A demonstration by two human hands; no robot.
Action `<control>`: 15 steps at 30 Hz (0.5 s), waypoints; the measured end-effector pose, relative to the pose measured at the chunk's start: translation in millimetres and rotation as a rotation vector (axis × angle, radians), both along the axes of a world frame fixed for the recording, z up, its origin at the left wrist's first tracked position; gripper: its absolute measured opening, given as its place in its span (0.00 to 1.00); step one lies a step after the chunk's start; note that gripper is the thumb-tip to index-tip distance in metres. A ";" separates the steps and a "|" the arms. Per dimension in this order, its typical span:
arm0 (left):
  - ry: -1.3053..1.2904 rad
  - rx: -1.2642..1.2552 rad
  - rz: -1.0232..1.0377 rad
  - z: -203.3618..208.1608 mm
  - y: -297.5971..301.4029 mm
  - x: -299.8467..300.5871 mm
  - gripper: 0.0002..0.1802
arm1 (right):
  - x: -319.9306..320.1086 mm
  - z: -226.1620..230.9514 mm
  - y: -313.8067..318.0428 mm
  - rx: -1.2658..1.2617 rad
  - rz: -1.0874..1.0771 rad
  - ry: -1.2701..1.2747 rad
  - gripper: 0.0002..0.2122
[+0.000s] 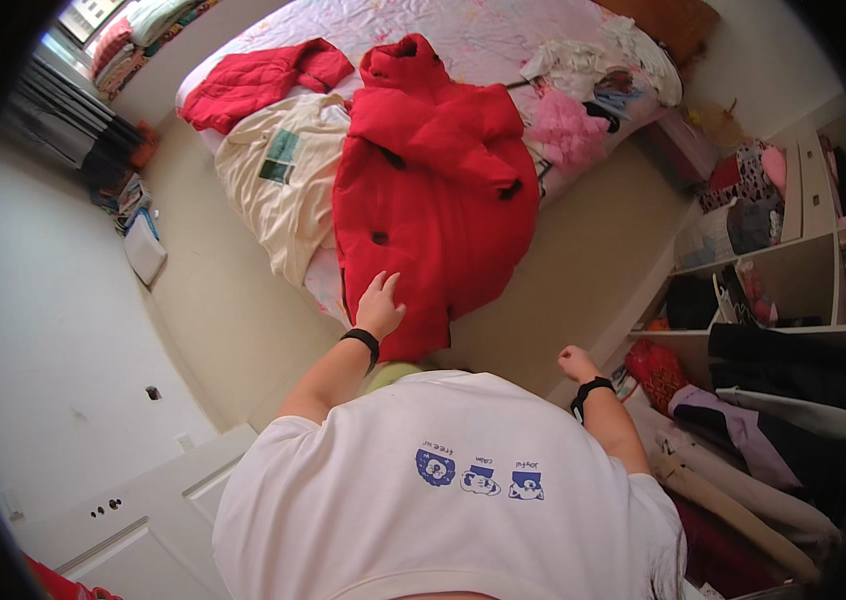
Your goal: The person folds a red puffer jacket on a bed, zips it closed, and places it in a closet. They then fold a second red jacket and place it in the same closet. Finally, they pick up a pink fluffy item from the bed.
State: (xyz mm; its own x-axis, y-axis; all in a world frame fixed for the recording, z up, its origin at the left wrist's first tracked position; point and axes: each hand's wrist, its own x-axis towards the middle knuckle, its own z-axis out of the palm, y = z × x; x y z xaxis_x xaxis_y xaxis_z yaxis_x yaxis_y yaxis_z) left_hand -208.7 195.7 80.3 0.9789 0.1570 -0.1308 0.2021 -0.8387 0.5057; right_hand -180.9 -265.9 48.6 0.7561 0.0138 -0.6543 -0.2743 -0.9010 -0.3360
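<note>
A long red puffer coat (433, 190) lies spread at the near end of the bed, its lower part hanging over the edge toward me. My left hand (380, 307) is at the coat's lower left part with fingers stretched apart, holding nothing; whether it touches the fabric I cannot tell. Off to the right, beside the open shelves and away from the coat, my right hand (577, 363) is curled closed with nothing visible in it. Left of the coat lie a cream T-shirt (243, 165) with a green print and a shorter red padded jacket (253, 85).
The bed (503, 35) has a pale floral cover. At its right side are a pink frilly garment (568, 130) and white clothes (568, 65). Shelving (838, 280) with hanging clothes (743, 430) stands close on my right. A white door (158, 535) is at lower left.
</note>
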 end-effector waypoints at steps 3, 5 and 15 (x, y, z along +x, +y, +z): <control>-0.112 0.043 -0.037 15.2 16.0 30.1 0.36 | 38.2 13.6 21.1 0.015 -0.046 0.011 0.11; -0.161 0.068 -0.054 22.3 25.1 50.9 0.35 | 57.3 26.2 43.5 0.038 0.084 -0.044 0.11; -0.277 0.042 -0.114 50.8 20.6 159.5 0.34 | 179.7 63.9 107.2 0.243 0.189 -0.111 0.10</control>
